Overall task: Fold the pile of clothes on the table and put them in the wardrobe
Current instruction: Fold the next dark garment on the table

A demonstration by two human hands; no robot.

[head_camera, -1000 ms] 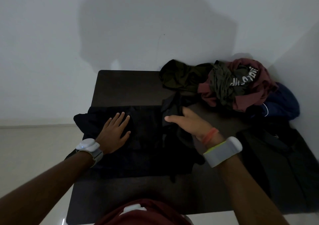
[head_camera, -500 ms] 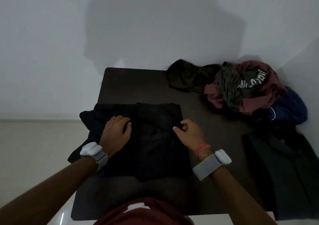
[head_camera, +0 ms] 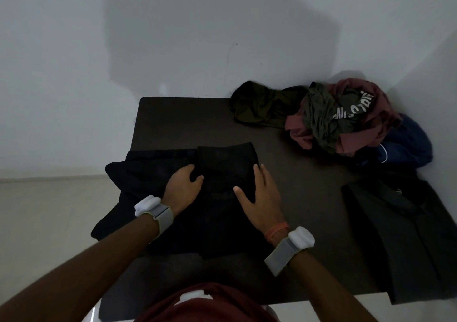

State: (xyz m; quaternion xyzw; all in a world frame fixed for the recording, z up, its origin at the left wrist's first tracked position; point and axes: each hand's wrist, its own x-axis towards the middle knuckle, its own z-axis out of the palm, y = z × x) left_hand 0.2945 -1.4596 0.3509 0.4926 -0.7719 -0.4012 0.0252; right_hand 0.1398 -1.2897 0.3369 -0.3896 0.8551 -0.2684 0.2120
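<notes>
Lower edge of the frame: a maroon shirt (head_camera: 217, 308) is seen on the person's chest, with a small white device (head_camera: 195, 297) fixed at its top. Two forearms are extended from the lower left and lower right toward the centre. A grey wristband with a white pod is worn on each (left band (head_camera: 154, 209), right band (head_camera: 289, 251)), and a thin orange band (head_camera: 276, 230) is worn just beyond the right one.

Centre: a black garment (head_camera: 222, 163) is spread on the dark table (head_camera: 173, 119). Its right part is folded into a narrower panel; its left part is draped past the table's left edge. The left hand (head_camera: 184, 185) is placed at the panel's left edge, with fingers curled down into the cloth and gripping it. The right hand (head_camera: 264, 198) is laid flat along the panel's right side, fingers straight and thumb spread wide. Nothing is grasped by it; the cloth is only pressed.

Right of the frame: a flattened dark grey garment (head_camera: 408, 235) is laid on the table's right side, past its near edge and well apart from the black one.

Upper right, at the table's far corner: the unfolded pile (head_camera: 346, 119) is heaped against the wall (head_camera: 74, 50), made up of olive, maroon, grey-green and navy pieces. White lettering is visible on one.

Left middle: a strip of pale floor (head_camera: 37, 223) is seen below the wall.
</notes>
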